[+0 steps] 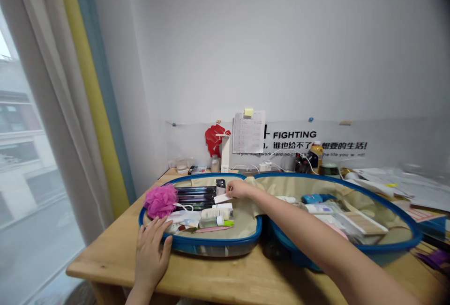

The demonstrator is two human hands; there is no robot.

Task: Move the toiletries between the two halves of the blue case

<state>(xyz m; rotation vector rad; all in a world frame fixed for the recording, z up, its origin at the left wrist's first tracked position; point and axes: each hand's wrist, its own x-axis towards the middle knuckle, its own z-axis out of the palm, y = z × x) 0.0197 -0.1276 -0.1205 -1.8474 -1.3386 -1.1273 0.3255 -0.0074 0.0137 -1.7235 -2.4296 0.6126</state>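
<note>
An open suitcase with a blue rim (pixel 225 238) and beige lining lies on the wooden table. My left hand (pixel 152 249) rests with fingers stretched over its near left edge, holding nothing. Inside the left half, my right hand (pixel 239 189) pinches the end of a small white flat item (pixel 222 198). A pink bath puff (pixel 161 201) sits at the left end. Close to my right hand are a dark packaged set of slim sticks (pixel 197 194), a white tube (pixel 217 214) and a clear bottle with a white cap (pixel 209 222). A pink toothbrush-like stick (pixel 214 229) lies along the front.
The suitcase's right half holds a blue bottle (pixel 312 198) and a wood-patterned box (pixel 363 222), partly behind my right forearm. Behind stand a white lamp (pixel 225 152) and a yellow-labelled bottle (pixel 315 155). Papers (pixel 393 184) pile up at right; curtains (pixel 75 85) hang at left.
</note>
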